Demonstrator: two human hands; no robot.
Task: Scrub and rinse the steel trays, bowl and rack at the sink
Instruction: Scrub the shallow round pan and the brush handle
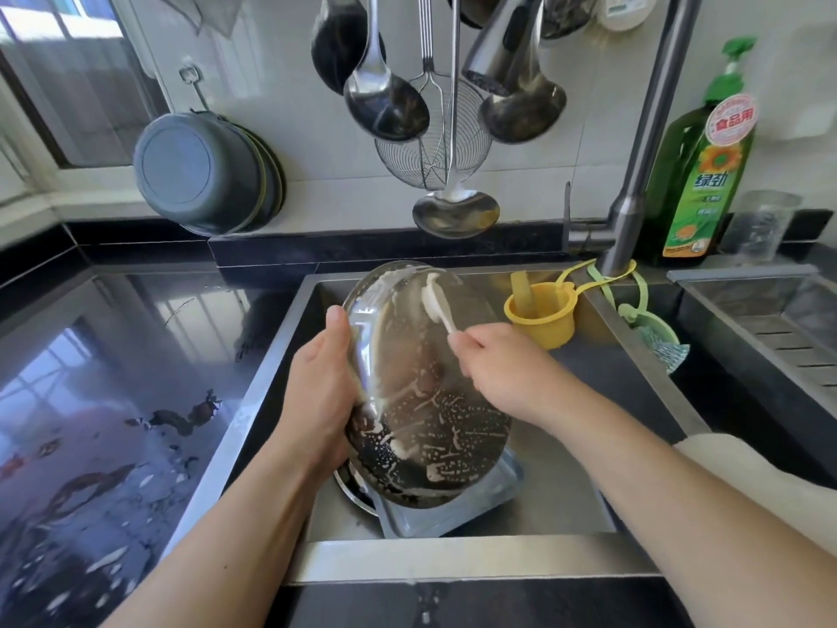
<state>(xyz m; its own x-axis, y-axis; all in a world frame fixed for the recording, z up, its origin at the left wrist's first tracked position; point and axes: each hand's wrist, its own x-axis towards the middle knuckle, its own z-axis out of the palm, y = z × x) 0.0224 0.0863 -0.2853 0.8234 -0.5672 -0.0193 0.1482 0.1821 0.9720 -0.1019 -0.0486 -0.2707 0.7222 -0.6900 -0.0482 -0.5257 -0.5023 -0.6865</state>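
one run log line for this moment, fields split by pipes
phase: scrubbing | left hand: holds round steel tray tilted over sink | right hand: grips white brush on soapy tray | faucet: no water seen

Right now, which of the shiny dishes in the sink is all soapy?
The round steel tray, tilted up in the left hand and scrubbed with the white brush. The rectangular tray beneath it lies flat, without suds.

Your left hand point(324, 387) grips the left rim of the round steel tray point(425, 392), tilted up over the sink point(566, 505). Your right hand point(493, 369) holds a white brush point(437, 301), bristles on the tray's upper area. Suds streak the tray. Its lower edge sits over a rectangular tray point(471, 509) in the basin. Yellow cup point(541, 315) hangs near the faucet point(634, 183).
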